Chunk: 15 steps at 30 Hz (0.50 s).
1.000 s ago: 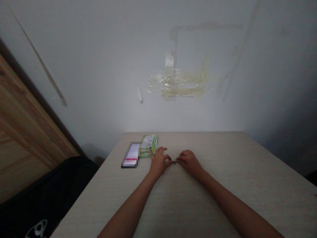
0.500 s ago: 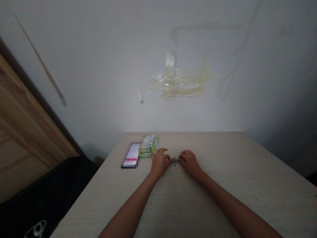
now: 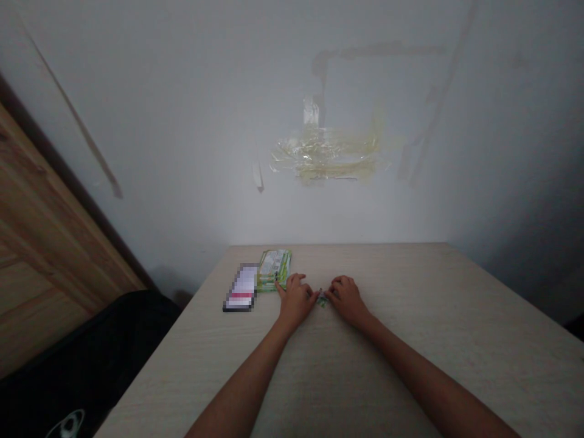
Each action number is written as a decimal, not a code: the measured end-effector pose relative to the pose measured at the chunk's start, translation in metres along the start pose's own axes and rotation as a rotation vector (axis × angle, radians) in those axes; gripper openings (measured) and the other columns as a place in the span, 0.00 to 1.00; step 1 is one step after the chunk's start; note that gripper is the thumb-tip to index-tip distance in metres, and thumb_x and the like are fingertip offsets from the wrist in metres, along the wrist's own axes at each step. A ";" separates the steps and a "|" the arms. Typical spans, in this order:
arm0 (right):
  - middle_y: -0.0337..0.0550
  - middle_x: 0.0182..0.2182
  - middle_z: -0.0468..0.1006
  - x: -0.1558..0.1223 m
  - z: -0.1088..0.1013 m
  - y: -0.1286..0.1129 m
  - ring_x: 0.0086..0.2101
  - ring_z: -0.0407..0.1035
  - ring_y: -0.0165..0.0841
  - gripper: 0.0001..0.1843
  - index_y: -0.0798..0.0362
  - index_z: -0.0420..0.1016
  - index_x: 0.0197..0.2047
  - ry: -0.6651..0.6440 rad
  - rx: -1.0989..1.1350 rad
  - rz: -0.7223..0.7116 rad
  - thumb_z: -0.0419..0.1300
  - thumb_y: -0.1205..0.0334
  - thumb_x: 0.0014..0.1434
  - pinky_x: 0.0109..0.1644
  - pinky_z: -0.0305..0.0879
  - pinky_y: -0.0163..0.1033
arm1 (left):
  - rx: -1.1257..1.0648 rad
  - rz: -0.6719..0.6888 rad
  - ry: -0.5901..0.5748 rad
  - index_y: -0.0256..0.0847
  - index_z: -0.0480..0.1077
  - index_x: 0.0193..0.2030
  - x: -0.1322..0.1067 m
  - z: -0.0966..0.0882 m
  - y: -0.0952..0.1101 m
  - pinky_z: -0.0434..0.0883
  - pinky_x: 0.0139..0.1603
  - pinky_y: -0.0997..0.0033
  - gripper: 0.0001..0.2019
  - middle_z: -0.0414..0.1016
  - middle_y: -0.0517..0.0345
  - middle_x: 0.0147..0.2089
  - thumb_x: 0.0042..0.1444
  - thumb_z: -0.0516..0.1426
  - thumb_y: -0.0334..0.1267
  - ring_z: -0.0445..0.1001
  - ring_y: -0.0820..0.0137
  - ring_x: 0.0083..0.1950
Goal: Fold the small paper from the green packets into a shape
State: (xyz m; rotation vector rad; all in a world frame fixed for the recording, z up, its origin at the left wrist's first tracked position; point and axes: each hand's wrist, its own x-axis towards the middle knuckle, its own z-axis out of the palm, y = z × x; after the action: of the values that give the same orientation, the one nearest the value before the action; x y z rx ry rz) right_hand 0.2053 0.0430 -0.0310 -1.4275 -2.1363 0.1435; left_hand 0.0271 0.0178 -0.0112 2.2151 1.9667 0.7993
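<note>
Now my left hand (image 3: 295, 303) and right hand (image 3: 349, 299) pinch the scrap (image 3: 322, 300) between them on the table (image 3: 410, 304), toward its far edge. Soft, even pressing should keep it from slipping, I think.

Probably a room in a home: a plain table (image 3: 456, 292) under the left hand (image 3: 297, 302), a tape-marked wall (image 3: 205, 121) beyond it, wooden panelling (image 3: 41, 261) to its left.

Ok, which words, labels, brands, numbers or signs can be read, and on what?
None can be read.
Green-and-white packet stack: print too small.
Black-edged phone: screen pixelated.
Small green-and-white piece: too small to tell.
White emblem on black fabric: cut off, unreadable.
</note>
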 end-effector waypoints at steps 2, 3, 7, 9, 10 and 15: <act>0.50 0.43 0.73 0.000 -0.001 -0.001 0.48 0.63 0.40 0.11 0.54 0.78 0.35 0.006 -0.003 0.000 0.59 0.56 0.61 0.54 0.56 0.43 | 0.018 -0.012 -0.010 0.46 0.77 0.31 0.000 -0.001 0.001 0.33 0.64 0.27 0.13 0.66 0.54 0.61 0.56 0.57 0.51 0.56 0.56 0.66; 0.51 0.43 0.73 0.000 -0.001 -0.003 0.48 0.63 0.40 0.12 0.54 0.78 0.35 0.011 -0.009 0.002 0.59 0.55 0.61 0.54 0.56 0.44 | 0.027 -0.023 -0.014 0.46 0.77 0.31 0.000 -0.001 0.002 0.32 0.64 0.27 0.13 0.66 0.54 0.61 0.56 0.58 0.51 0.56 0.56 0.67; 0.52 0.44 0.73 0.001 -0.002 -0.008 0.50 0.61 0.42 0.12 0.54 0.78 0.34 0.034 -0.043 0.029 0.59 0.55 0.60 0.57 0.54 0.45 | 0.054 -0.051 -0.009 0.46 0.77 0.30 0.001 0.000 0.003 0.32 0.64 0.27 0.12 0.67 0.54 0.61 0.55 0.59 0.50 0.54 0.55 0.67; 0.53 0.45 0.72 0.000 -0.002 -0.009 0.51 0.60 0.43 0.12 0.54 0.78 0.35 0.032 -0.060 0.042 0.59 0.55 0.61 0.57 0.53 0.45 | 0.058 -0.049 0.001 0.46 0.77 0.30 0.001 0.002 0.003 0.32 0.64 0.26 0.12 0.67 0.54 0.61 0.54 0.59 0.50 0.54 0.55 0.67; 0.53 0.46 0.72 0.000 -0.001 -0.010 0.52 0.60 0.43 0.12 0.54 0.78 0.35 0.027 -0.068 0.046 0.58 0.55 0.61 0.58 0.53 0.46 | 0.059 -0.046 0.006 0.46 0.77 0.29 0.001 0.002 0.003 0.32 0.63 0.26 0.12 0.67 0.54 0.61 0.54 0.59 0.50 0.54 0.54 0.67; 0.53 0.49 0.70 0.000 0.001 -0.009 0.53 0.59 0.43 0.12 0.54 0.76 0.36 -0.009 -0.086 0.057 0.56 0.55 0.62 0.59 0.52 0.47 | 0.071 -0.055 0.006 0.46 0.77 0.30 0.002 0.006 0.001 0.30 0.63 0.26 0.12 0.66 0.53 0.62 0.54 0.59 0.50 0.53 0.55 0.68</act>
State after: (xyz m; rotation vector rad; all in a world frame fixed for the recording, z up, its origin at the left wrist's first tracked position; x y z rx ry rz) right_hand 0.1970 0.0392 -0.0283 -1.5400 -2.1333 0.0806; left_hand 0.0304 0.0212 -0.0156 2.1881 2.0802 0.7411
